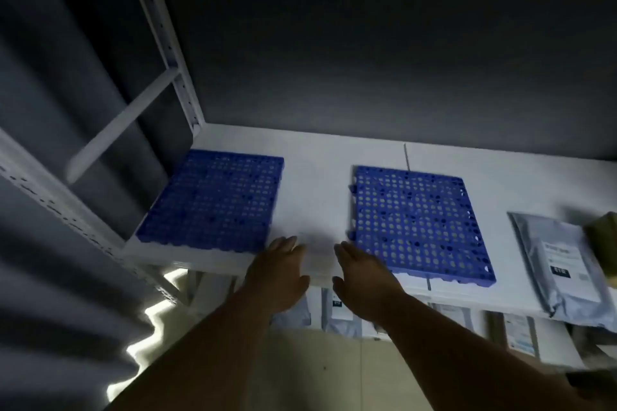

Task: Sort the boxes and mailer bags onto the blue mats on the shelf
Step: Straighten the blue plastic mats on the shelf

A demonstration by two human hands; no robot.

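Nearest, at six o'clock, two bare forearms reach up to the front edge of the white metal shelf (317,183). The left hand (278,272) and the right hand (362,280) lie flat, fingers spread, gripping nothing, side by side on the bare strip between the mats. At nine o'clock from them sits the left blue perforated plastic mat (213,198); at two o'clock the right blue perforated plastic mat (419,222). Both carry nothing. At three o'clock a grey plastic mailer bag with a white label (557,264) lies on the shelf, well apart from the hands.
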